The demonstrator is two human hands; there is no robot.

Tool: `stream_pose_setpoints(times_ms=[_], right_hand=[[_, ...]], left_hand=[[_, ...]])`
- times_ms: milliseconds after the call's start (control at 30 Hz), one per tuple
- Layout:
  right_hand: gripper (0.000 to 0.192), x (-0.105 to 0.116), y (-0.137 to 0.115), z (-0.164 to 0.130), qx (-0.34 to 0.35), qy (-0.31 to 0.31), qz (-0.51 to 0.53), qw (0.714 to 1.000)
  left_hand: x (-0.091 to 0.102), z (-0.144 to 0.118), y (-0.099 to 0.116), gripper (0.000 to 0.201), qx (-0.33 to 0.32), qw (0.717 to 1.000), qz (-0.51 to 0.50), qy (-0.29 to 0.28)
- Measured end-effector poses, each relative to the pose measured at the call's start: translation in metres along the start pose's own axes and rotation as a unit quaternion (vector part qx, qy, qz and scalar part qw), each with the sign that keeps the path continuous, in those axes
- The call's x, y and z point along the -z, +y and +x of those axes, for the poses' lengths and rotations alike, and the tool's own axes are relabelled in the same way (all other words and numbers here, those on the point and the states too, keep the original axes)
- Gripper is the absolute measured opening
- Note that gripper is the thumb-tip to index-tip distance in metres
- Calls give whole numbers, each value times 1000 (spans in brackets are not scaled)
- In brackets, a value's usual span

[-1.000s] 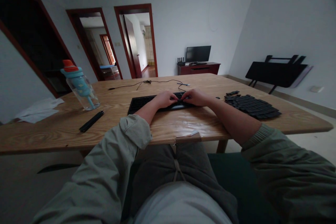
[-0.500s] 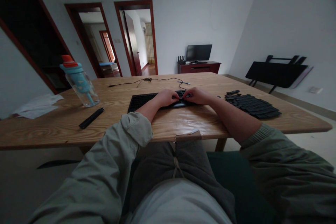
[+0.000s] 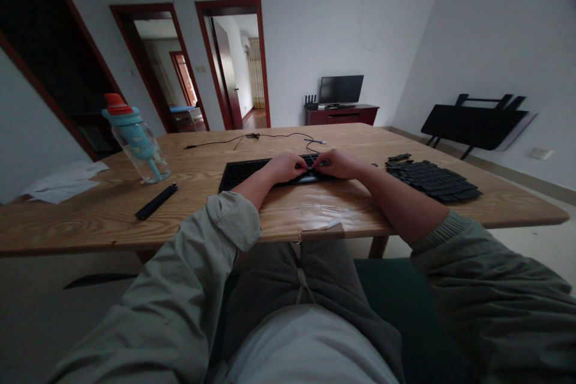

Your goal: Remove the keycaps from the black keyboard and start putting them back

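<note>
Starting at the far left edge of the tabletop (image 3: 90,225), a sheet of white paper (image 3: 60,180) lies flat, with one corner close to the rim. Just right of it stands a clear water bottle (image 3: 137,141) with a blue lid and orange cap, upright and set well in from the near edge. A slim black bar (image 3: 156,201) lies slanted in front of the bottle, with bare wood on every side of it.

At the middle sits the black keyboard (image 3: 245,172), lengthwise across the tabletop, its near edge set back from the rim so that a broad strip of bare wood lies between it and the person's lap. Its cable (image 3: 252,138) trails away over the far half of the tabletop. The left hand (image 3: 284,167) and the right hand (image 3: 336,163) rest on the right part of the keyboard, close together, fingers curled down onto the key area and almost meeting; whether they pinch anything between them cannot be told, as the spot is dark and small.

Farther right, apart from the right hand, a spread of loose black keycaps (image 3: 432,180) covers a patch of wood, stopping short of the right edge. Open wood lies between that spread and the keyboard.
</note>
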State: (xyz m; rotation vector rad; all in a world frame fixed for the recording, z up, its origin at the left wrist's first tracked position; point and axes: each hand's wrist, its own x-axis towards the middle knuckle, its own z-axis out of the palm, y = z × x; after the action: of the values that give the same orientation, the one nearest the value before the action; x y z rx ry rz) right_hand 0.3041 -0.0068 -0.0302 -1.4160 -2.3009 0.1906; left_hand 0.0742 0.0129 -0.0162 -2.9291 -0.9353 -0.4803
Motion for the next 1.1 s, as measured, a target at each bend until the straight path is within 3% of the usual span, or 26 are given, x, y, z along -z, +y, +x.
stream_pose_setpoints(times_ms=[633, 1100], right_hand=[[26, -2, -5, 0, -1, 23, -31, 999], [25, -2, -2, 1, -1, 0, -48, 999]], left_hand=[[-2, 1, -2, 30, 9, 1000, 21, 0], [-1, 1, 0, 30, -2, 999, 44, -7]])
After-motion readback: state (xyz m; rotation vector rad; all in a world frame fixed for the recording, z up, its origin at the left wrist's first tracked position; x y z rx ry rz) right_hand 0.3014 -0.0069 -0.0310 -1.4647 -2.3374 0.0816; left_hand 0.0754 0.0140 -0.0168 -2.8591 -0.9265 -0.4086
